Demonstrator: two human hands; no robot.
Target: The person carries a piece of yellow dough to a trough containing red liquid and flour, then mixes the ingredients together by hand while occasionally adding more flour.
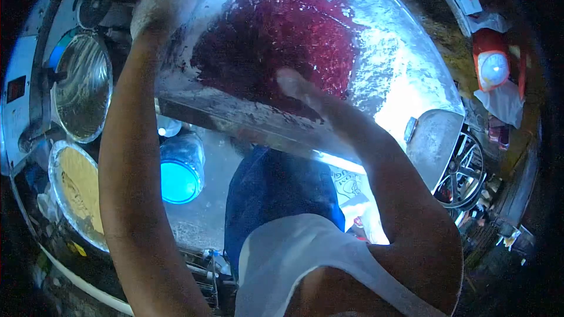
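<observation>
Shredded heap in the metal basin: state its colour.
The shredded heap is dark red, clearest in the head view.

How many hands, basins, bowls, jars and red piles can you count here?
Hands: 2, the left hand and the right hand
Big basin: 1
Pile of red shreds: 1
Small bowls: 2
Blue jar: 1
Total: 7
</observation>
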